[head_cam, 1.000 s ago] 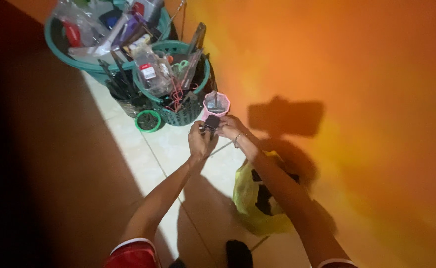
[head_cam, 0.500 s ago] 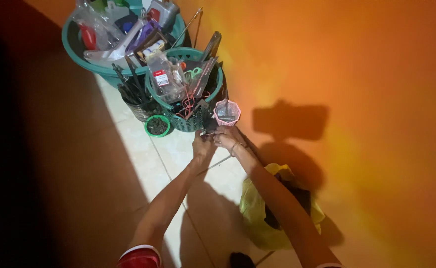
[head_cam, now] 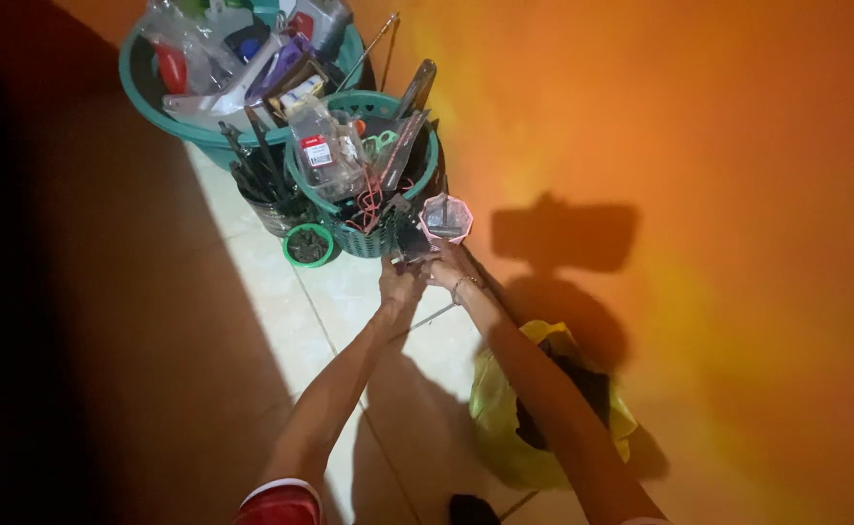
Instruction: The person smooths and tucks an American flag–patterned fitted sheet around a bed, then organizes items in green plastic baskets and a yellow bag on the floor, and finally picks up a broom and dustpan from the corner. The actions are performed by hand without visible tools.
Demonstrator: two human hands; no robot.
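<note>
While a yellow bag (head_cam: 505, 428) lies nearest on the tiled floor (head_cam: 281, 292), a small dark object (head_cam: 409, 255) is pinched between the left hand (head_cam: 400, 282) and right hand (head_cam: 446, 269), each grip closed on it. Just beyond, a pink cup (head_cam: 445, 219) and a green basket (head_cam: 361, 170) of tools are seen against the orange wall (head_cam: 689, 146).

There is only one camera, and it is sitting on the person's head. It is looking down from high up at the tiled floor (head_cam: 281, 321), along both stretched-out arms. The left hand (head_cam: 400, 282) and right hand (head_cam: 446, 267) are showing far from the camera, near the middle. The green baskets (head_cam: 364, 175) are filling the top left, beside the orange wall (head_cam: 689, 146).
</note>
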